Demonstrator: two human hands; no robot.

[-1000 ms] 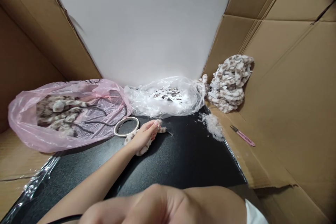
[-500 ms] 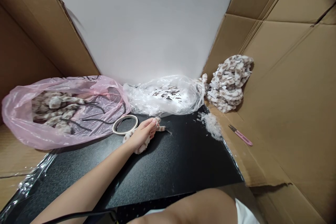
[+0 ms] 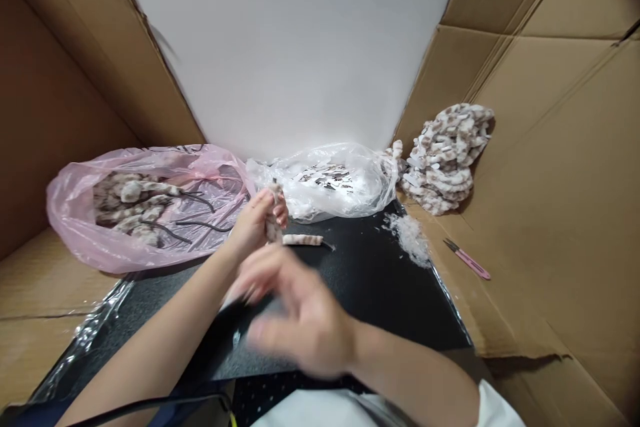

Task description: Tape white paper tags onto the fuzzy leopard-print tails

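My left hand (image 3: 255, 223), closed, holds up a spotted plush piece (image 3: 276, 203) in white and brown with a small dark tip. In front of it, blurred by motion, is my right hand (image 3: 305, 320), its thumb and fingers apart with nothing visible in them. A striped plush strip (image 3: 303, 239) with a thin dark end lies on the black tabletop (image 3: 365, 300), just right of my left hand. My arms and hands hide the area where the tape roll lay.
At left, a pink plastic bag (image 3: 70, 213) holds plush pieces with dark cords. A clear bag (image 3: 370, 190) of scraps lies at the back. Rightward are a spotted plush pile (image 3: 445, 160), white fluff (image 3: 413, 243) and pink-handled thread snips (image 3: 467, 260). Cardboard walls (image 3: 540, 167) stand around.
My left hand has lifted the plush piece and turned it upright. My right hand has come in from the lower right. The tape roll has gone out of sight; the view has shifted slightly.
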